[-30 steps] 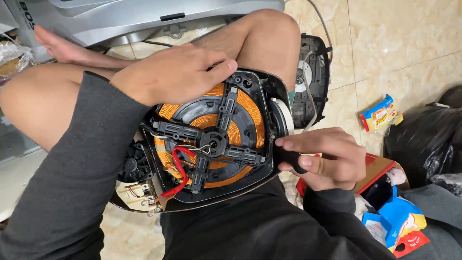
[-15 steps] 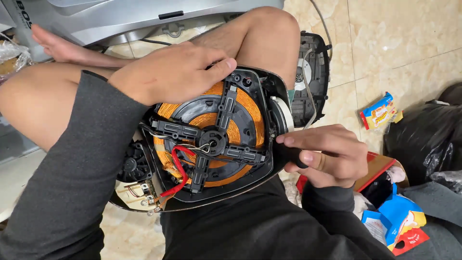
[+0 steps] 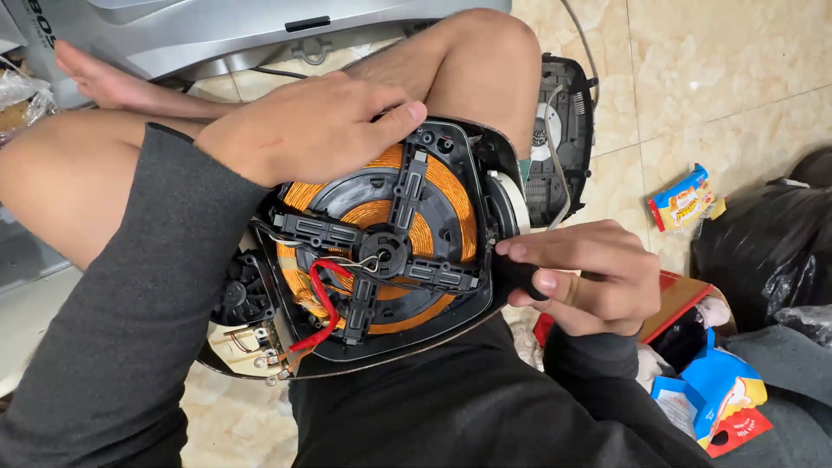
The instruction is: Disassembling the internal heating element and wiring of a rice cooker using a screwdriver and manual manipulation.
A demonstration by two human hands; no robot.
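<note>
Left hand (image 3: pixel 316 126) lies flat, fingers spread, on the upper-left rim of the opened cooker (image 3: pixel 381 251), which sits mid-frame on the lap. Right hand (image 3: pixel 589 277) at centre right is clenched on a black tool handle (image 3: pixel 520 279) against the right rim. Risk: a slip could gouge the copper coil (image 3: pixel 442 195) or snag the red wire (image 3: pixel 321 299).

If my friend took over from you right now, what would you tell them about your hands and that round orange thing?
Left hand: palm down, steadying the top edge of the opened cooker base on the lap.
Right hand: closed on a black tool handle at the base's right rim.
Done: cover off, orange copper coil and black cross bracket exposed.
Left: coil and bracket remain mounted; red wire remains attached. A second black housing lies on the floor.
</note>
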